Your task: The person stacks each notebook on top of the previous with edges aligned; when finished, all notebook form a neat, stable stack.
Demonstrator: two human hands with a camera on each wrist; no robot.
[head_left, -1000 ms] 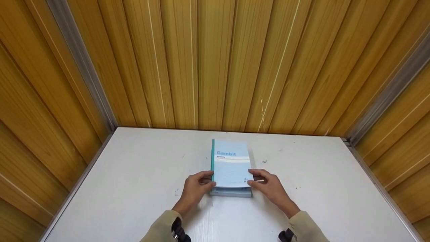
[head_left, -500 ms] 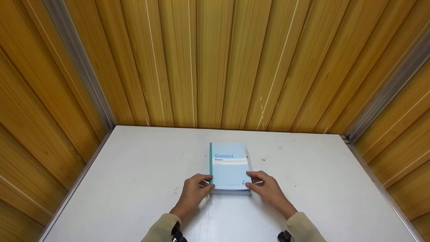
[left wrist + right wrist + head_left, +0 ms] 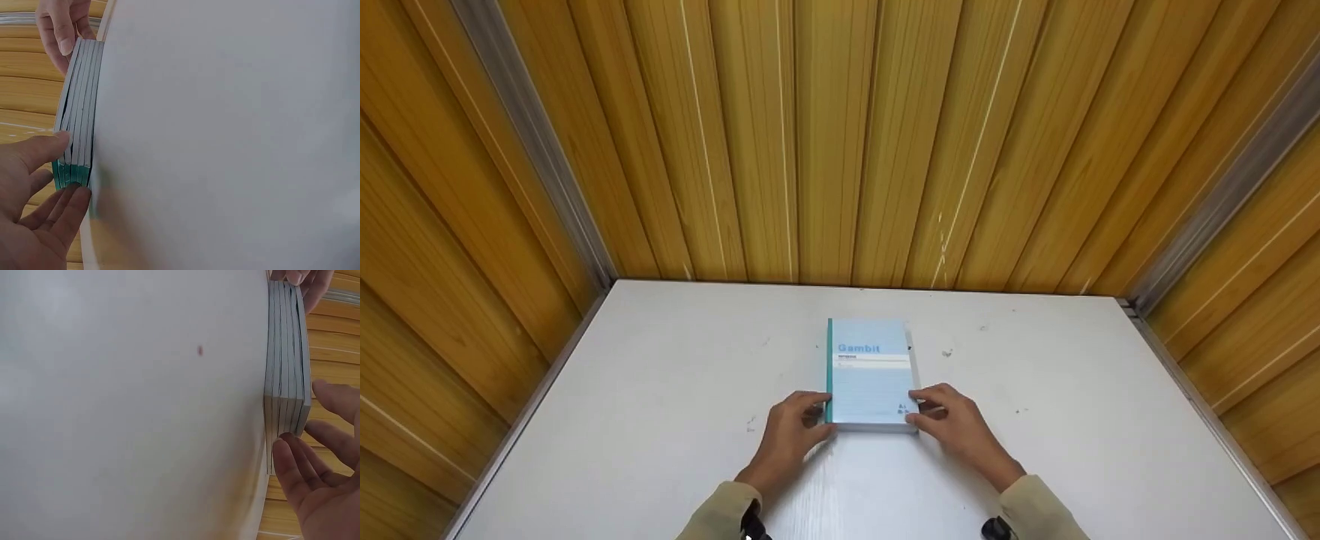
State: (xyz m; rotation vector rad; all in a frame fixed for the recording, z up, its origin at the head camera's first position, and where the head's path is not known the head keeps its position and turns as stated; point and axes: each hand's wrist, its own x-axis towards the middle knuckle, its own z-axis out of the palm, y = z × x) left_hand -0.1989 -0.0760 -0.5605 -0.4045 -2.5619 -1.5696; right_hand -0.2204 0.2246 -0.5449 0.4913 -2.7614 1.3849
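Observation:
A stack of several notebooks with pale blue covers stands on the white table. "Gambit" is printed on the top cover, and teal spines line its left side. My left hand is at the near left corner, its thumb by the front edges and its fingertips against the spines, as the left wrist view also shows. At the near right corner is my right hand. In the right wrist view its fingertips touch the side of the stack, while the thumb stands apart from the top cover.
The white table carries a few small dark marks. Wood-patterned panels enclose it at the back and both sides, with grey metal strips in the corners. Dark wrist cameras sit at the beige sleeves.
The top notebook, held slightly raised and forward by both hands, has come down and toward me onto the stack. Its edges now line up with those below, and the right thumb has come off the cover.

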